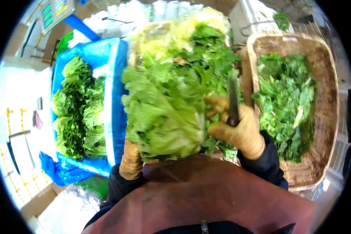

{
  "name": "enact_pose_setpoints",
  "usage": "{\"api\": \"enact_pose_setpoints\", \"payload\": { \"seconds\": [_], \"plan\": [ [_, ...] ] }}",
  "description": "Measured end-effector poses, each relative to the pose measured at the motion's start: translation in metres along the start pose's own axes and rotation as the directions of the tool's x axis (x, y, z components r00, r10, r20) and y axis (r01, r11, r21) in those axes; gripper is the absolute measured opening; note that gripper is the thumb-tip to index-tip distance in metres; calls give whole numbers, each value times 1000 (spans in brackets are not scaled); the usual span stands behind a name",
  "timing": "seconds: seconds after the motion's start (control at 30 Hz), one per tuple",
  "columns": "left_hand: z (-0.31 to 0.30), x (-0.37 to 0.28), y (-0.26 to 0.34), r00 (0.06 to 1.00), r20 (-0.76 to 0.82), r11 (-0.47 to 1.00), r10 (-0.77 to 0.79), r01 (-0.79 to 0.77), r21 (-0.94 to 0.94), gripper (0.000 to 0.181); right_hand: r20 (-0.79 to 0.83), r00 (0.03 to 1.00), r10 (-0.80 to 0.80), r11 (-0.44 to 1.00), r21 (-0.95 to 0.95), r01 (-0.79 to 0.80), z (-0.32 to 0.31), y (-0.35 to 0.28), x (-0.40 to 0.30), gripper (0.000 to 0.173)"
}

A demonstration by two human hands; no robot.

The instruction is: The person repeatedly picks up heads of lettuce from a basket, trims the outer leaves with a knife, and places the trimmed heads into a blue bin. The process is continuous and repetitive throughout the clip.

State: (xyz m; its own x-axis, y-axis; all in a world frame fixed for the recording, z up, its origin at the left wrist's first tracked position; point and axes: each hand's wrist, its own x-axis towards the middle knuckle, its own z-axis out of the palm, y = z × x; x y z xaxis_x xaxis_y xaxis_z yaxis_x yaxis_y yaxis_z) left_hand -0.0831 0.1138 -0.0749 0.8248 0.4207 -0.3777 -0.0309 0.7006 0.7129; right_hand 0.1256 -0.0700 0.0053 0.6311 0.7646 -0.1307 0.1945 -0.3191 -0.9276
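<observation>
A large, loose-leaved green lettuce head [166, 117] is held up in front of my apron. My left hand [131, 159], in a tan glove, supports it from the left and below; its fingers are hidden behind the leaves. On the other side, my right hand [241, 128], gloved too, grips a knife [234, 98] by its dark handle. The blade points away from me and is blurred. Some right-hand fingers reach toward the lettuce's pale base; whether they touch it I cannot tell. Behind lies a heap of leafy greens [210, 58], with a browned leaf [180, 60] on it.
To the left, a blue-lined box [116, 102] holds lettuce heads [71, 117] in two rows. A stained brown plastic crate [324, 117] with loose leaves [289, 102] stands at right. A scale display [57, 13] on a blue post rises at the upper left.
</observation>
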Motion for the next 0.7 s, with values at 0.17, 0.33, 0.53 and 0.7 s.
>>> {"api": "enact_pose_setpoints", "payload": {
  "seconds": [0.17, 0.33, 0.53, 0.7],
  "plan": [
    [-39, -11, 19, 992, -9, 990, 127, -126, 69, 106, 80, 997, 6, 988, 151, -18, 59, -11, 14, 55],
    [-92, -16, 57, 982, -176, 993, 67, -83, -80, 69, -127, 895, 429, 757, 591, -279, 119, -39, 18, 18],
    [-211, 33, 200, 926, -78, 750, 369, -247, 614, 51, -29, 974, 225, 818, 549, -173, 120, -11, 18, 14],
    [-380, 118, 190, 965, 221, -30, 142, -219, 975, 40, 223, 796, 562, 602, 551, -579, 140, 8, -10, 29]
  ]
}}
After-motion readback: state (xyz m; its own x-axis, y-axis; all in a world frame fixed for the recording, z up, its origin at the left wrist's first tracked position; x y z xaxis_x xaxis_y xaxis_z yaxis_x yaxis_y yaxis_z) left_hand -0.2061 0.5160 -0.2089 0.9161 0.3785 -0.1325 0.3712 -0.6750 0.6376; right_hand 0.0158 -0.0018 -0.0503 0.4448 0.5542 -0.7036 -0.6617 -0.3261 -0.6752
